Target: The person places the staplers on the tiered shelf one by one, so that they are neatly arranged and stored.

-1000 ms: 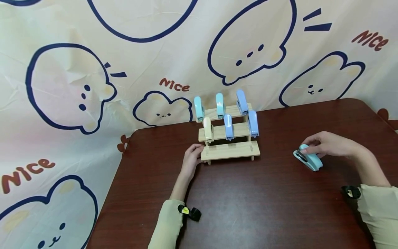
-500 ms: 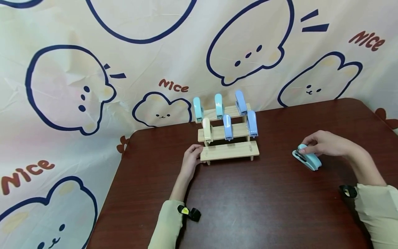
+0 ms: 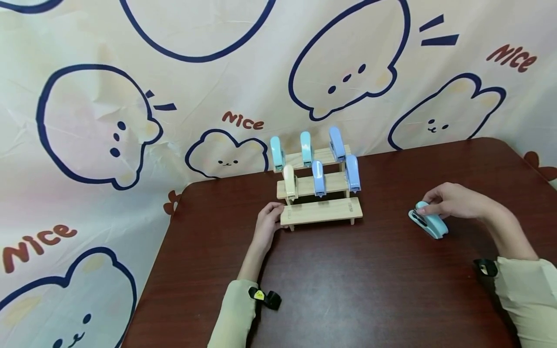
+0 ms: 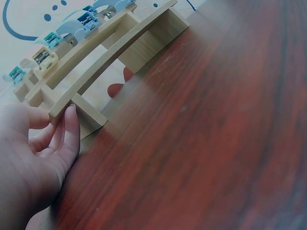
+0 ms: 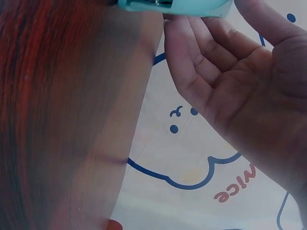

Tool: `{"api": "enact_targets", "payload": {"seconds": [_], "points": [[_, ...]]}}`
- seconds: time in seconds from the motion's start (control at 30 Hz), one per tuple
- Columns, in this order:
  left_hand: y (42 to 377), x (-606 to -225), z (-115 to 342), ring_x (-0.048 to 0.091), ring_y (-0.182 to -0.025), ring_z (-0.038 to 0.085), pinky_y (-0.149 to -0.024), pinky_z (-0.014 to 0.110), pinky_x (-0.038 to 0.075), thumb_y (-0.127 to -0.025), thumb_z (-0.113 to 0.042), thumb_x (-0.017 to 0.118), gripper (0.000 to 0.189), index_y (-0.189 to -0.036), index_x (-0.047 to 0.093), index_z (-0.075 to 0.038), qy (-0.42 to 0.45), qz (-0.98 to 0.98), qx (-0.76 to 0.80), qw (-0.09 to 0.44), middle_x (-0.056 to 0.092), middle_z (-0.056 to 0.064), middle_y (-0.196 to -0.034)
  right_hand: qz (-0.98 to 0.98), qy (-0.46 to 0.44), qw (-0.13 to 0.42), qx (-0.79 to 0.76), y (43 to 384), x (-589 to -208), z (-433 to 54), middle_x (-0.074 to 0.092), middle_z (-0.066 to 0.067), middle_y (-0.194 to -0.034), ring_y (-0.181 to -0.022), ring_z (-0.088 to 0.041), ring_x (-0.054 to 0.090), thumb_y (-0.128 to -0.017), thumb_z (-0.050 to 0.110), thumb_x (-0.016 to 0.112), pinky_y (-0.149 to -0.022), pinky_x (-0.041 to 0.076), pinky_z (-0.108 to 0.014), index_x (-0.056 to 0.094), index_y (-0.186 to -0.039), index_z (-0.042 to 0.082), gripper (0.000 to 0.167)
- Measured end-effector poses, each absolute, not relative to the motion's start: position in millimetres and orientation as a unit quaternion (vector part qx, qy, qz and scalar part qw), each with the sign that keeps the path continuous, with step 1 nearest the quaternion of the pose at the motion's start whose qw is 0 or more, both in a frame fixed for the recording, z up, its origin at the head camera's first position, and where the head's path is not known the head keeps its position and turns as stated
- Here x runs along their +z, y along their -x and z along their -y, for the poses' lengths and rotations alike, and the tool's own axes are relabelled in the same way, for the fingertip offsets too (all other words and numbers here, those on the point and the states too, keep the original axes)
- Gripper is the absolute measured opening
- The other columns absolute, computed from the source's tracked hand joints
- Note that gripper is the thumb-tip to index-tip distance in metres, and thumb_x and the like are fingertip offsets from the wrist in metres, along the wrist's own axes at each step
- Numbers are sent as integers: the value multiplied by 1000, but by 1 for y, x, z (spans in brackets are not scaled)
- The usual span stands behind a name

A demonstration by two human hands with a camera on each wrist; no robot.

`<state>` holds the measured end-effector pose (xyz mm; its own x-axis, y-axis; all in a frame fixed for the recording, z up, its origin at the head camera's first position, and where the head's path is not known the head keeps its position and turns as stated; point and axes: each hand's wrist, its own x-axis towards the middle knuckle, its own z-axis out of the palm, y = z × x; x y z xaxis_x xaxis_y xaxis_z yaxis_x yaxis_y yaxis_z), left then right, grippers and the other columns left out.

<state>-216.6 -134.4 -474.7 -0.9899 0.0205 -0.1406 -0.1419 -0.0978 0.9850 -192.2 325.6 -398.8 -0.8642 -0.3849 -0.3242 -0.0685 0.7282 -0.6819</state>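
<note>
My left hand (image 3: 266, 224) grips the left end of the lowest step of a three-step wooden rack (image 3: 322, 210). In the left wrist view, its thumb lies over the board's end and its fingers reach beneath. My right hand (image 3: 461, 202), off to the right, pinches a light teal stapler (image 3: 435, 227) between thumb and fingers, low over the table. Only the underside edge of that stapler (image 5: 192, 6) shows in the right wrist view. On the rack's top step stand two teal staplers (image 3: 277, 152) and a blue stapler (image 3: 337, 144). A cream stapler (image 3: 289, 181) and two blue staplers (image 3: 319, 179) occupy the middle step.
The rack stands near the back edge of a dark brown table (image 3: 339, 285). Behind it hangs a pale cloth (image 3: 209, 87) printed with cartoon outlines. A black camera (image 3: 271, 299) is strapped at the left wrist, another camera (image 3: 486, 267) at the right.
The right hand and its stapler show a very slight leftward shift in the head view, and the whole scene drifts slightly too. Both holds stay the same.
</note>
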Motion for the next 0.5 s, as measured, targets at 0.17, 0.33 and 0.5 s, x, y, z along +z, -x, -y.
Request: {"api": "enact_targets", "payload": {"seconds": [0.17,0.33,0.5], "points": [[216,-474,135,62,-76,14,-61,26,53,-105,-16,59,26,-119,60,6,46,-671,738,55,61,11,-109,-922,105,195,-317,195,-401,-324,67,-7,-94,-81,-21,64,-101,31,69,-71,61,-35,65,-115,-11,45],[215,-475,136,62,-76,14,-60,26,53,-105,-16,59,27,-119,60,7,44,-668,740,58,62,10,-110,-923,98,205,-309,196,-399,-326,67,-8,-97,-83,-21,64,-99,33,71,-74,61,-37,60,-122,-15,54],[216,-476,136,62,-77,14,-61,26,54,-105,-16,59,27,-119,60,7,43,-668,741,59,61,11,-111,-916,113,231,-309,194,-397,-325,65,-4,-92,-84,-21,61,-95,31,76,-74,59,-35,63,-119,-11,51]]}}
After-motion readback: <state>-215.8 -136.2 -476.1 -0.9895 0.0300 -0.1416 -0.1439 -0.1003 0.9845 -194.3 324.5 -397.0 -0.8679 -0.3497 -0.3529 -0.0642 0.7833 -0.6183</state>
